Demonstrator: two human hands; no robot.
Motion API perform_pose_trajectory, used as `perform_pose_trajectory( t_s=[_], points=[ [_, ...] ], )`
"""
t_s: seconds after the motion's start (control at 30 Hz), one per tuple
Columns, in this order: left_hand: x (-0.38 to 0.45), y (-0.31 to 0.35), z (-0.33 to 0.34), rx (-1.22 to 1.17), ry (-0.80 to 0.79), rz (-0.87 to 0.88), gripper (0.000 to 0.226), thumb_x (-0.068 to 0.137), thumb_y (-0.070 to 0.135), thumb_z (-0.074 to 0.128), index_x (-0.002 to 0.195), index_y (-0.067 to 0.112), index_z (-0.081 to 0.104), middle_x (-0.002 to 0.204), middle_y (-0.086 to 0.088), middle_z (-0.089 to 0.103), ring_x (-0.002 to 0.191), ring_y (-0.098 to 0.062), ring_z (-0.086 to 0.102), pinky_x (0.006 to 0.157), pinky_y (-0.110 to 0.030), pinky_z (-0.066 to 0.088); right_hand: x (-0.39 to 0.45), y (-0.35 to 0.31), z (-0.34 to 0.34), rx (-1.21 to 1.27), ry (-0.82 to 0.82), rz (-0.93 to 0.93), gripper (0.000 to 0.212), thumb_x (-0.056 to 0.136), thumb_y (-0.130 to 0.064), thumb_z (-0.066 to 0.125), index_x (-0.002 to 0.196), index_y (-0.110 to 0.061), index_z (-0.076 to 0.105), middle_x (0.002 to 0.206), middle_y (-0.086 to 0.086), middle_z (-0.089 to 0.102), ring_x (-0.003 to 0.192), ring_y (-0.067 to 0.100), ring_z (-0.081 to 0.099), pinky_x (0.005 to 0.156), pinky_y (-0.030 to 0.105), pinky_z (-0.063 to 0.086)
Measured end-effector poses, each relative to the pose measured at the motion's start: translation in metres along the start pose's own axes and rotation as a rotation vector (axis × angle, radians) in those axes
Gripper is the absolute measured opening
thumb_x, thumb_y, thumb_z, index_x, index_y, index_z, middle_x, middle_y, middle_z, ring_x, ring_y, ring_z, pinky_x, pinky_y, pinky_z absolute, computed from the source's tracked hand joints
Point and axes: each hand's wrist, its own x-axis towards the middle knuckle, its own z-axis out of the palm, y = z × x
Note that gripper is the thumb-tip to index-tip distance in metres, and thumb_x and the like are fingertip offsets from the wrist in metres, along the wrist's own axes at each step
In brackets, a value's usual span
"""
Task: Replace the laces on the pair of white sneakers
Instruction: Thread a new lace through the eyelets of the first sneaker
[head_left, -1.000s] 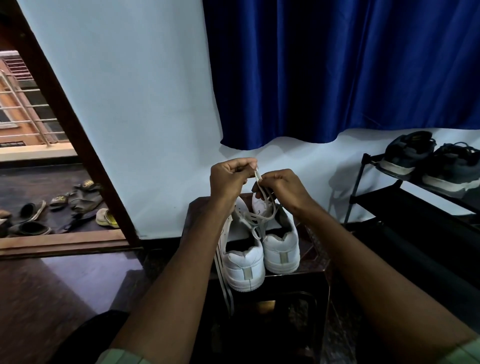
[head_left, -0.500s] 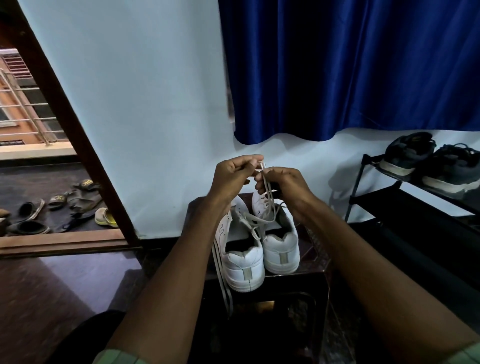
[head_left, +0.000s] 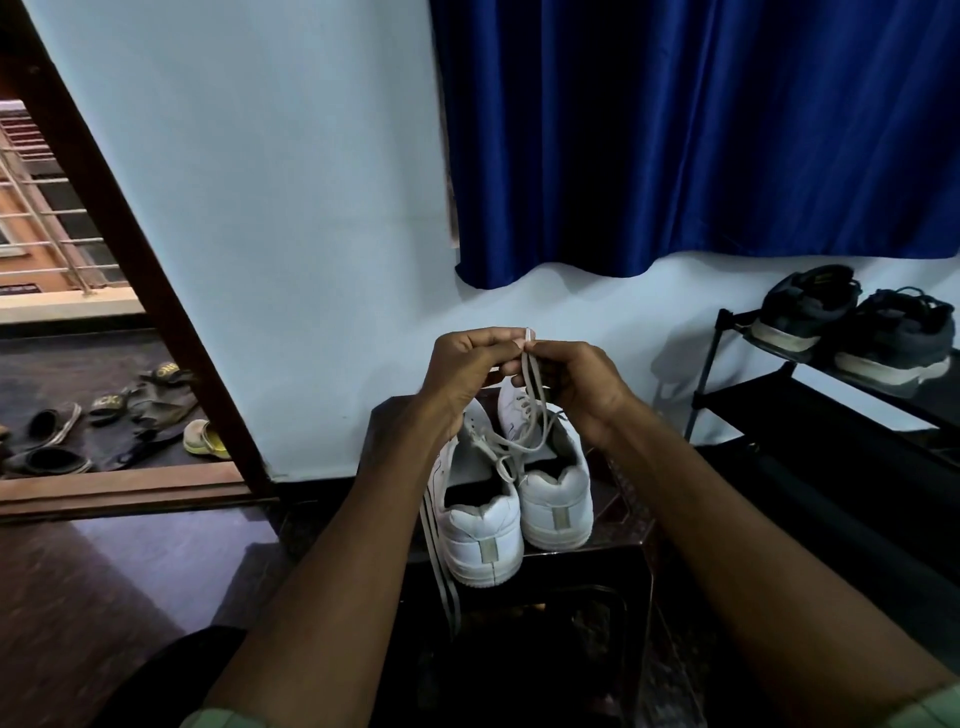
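Observation:
Two white sneakers stand side by side, heels toward me, on a dark stool (head_left: 631, 551): the left sneaker (head_left: 480, 530) and the right sneaker (head_left: 558, 499). A white lace (head_left: 530, 421) runs up from their eyelets to my hands, which meet above the toes. My left hand (head_left: 467, 366) pinches the lace's tip between thumb and fingers. My right hand (head_left: 576, 379) is curled round the same lace just below. Another flat lace (head_left: 441, 566) hangs down the left sneaker's side over the stool's edge.
A black shoe rack (head_left: 748, 395) at the right carries a pair of dark sneakers (head_left: 852, 327). A blue curtain (head_left: 701, 130) hangs on the pale wall behind. At the left, an open doorway with a wooden frame (head_left: 130, 244) shows sandals (head_left: 104, 421) on the floor outside.
Both hands have stayed together above the sneakers and risen slightly, drawing the lace up. The sneakers have not moved.

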Motion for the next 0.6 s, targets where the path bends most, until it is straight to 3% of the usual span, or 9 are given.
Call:
perform_pose_trajectory(
  t_s=[0.13, 0.27, 0.4, 0.5, 0.6],
  points=[
    [-0.003, 0.0, 0.007, 0.023, 0.045, 0.058, 0.016, 0.094, 0.01, 0.072, 0.105, 0.014, 0.083, 0.098, -0.012, 0.08, 0.081, -0.016, 0.068, 0.091, -0.033, 0.062, -0.001, -0.001, -0.001, -0.023, 0.033, -0.004, 0.021, 0.093, -0.015, 0.062, 0.096, 0.0, 0.076, 0.096, 0.022, 0.077, 0.08, 0.025, 0.07, 0.08, 0.037, 0.051],
    [-0.009, 0.003, 0.013, 0.093, 0.072, 0.119, 0.022, 0.094, 0.005, 0.067, 0.103, 0.018, 0.084, 0.1, -0.007, 0.081, 0.083, -0.015, 0.067, 0.078, -0.025, 0.057, -0.01, -0.007, 0.004, -0.178, 0.13, -0.126, 0.019, 0.09, -0.011, 0.065, 0.09, 0.003, 0.078, 0.084, 0.022, 0.077, 0.077, 0.027, 0.071, 0.08, 0.041, 0.052],
    [-0.019, 0.01, 0.02, 0.162, 0.015, 0.128, 0.023, 0.103, 0.019, 0.062, 0.12, 0.021, 0.078, 0.103, 0.005, 0.08, 0.094, -0.005, 0.073, 0.08, -0.02, 0.053, -0.026, -0.021, 0.012, -0.25, 0.251, -0.214, 0.019, 0.089, -0.014, 0.065, 0.081, -0.008, 0.081, 0.079, 0.012, 0.078, 0.067, 0.016, 0.07, 0.064, 0.029, 0.051],
    [-0.025, 0.028, 0.03, 0.192, -0.041, 0.137, 0.018, 0.105, 0.028, 0.062, 0.117, 0.025, 0.076, 0.102, 0.007, 0.08, 0.095, -0.003, 0.074, 0.08, -0.016, 0.054, -0.034, -0.047, 0.023, -0.22, 0.333, -0.279, 0.018, 0.086, -0.015, 0.066, 0.079, -0.013, 0.082, 0.081, 0.006, 0.078, 0.074, 0.014, 0.074, 0.067, 0.029, 0.059],
    [-0.023, 0.063, 0.035, 0.204, 0.006, 0.241, 0.016, 0.101, 0.028, 0.069, 0.11, 0.021, 0.08, 0.1, 0.005, 0.081, 0.098, -0.01, 0.076, 0.095, -0.03, 0.059, -0.041, -0.088, 0.04, -0.167, 0.315, -0.322, 0.018, 0.085, -0.008, 0.064, 0.087, -0.002, 0.081, 0.081, 0.007, 0.076, 0.062, 0.0, 0.067, 0.055, 0.014, 0.05]
  ],
)
